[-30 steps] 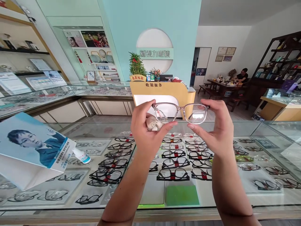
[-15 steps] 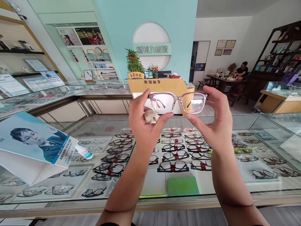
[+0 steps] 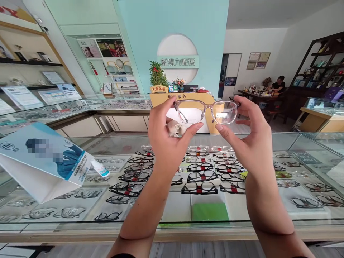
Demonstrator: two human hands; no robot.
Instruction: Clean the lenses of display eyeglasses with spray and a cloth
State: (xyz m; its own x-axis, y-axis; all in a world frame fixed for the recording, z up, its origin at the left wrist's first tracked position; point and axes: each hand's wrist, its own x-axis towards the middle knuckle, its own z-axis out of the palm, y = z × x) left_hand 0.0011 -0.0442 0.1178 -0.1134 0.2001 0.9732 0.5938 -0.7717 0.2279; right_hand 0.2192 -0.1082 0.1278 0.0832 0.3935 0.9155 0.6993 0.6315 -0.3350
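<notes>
A pair of clear-framed glasses [image 3: 206, 111] is held up in the air over a glass display counter [image 3: 172, 229]. My left hand [image 3: 168, 138] pinches the left lens rim between thumb and forefinger and also has a small crumpled pale cloth [image 3: 174, 129] tucked in its palm. Gripping the right end of the frame, my right hand [image 3: 248, 138] keeps thumb below and fingers above. The lenses face me and the shop shows through them.
Under the counter's glass lie several rows of dark-framed glasses [image 3: 199, 177] and a green pad [image 3: 209, 212]. A printed stand-up card [image 3: 45, 159] and a small dropper bottle [image 3: 100, 168] rest at left. A yellow cashier desk [image 3: 188, 98] stands behind; a person sits at a far table [image 3: 276, 86].
Both hands have kept their hold on the glasses and lifted them slightly higher against the desk behind. The camera view tilted a little; the frame stays level.
</notes>
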